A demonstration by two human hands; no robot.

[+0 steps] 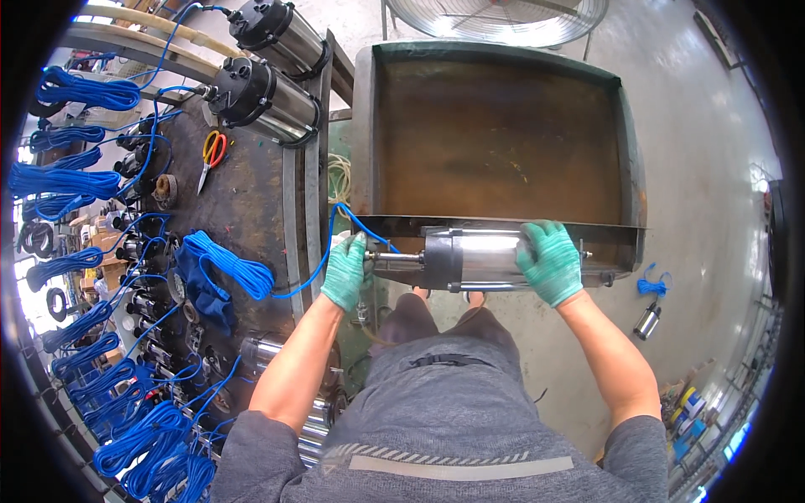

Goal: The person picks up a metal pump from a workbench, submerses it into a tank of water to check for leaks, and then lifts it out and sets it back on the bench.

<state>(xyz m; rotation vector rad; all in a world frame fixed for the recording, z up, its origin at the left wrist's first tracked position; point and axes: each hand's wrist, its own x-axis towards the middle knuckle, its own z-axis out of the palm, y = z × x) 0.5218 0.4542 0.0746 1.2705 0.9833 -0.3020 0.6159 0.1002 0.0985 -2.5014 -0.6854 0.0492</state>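
A submersible pump (490, 247) with a shiny steel barrel and a black end collar lies sideways across the near side of a metal tank. From the collar a thin metal shaft (396, 260) runs left. My left hand (345, 272), in a green glove, is closed round the outer end of that shaft, its fingertips partly hidden. Over the right part of the barrel my gloved right hand (549, 261) is wrapped, thumb on the near side. A blue cable (303, 283) passes behind my left hand and up near the shaft.
Beyond the pump stands the open rectangular tank (366, 126), brown inside. On the left workbench (251, 184) are two more pumps (264, 101), orange-handled scissors (212, 153) and a coiled blue cable (231, 264). Many blue coils hang far left. A large fan (499, 17) stands behind the tank.
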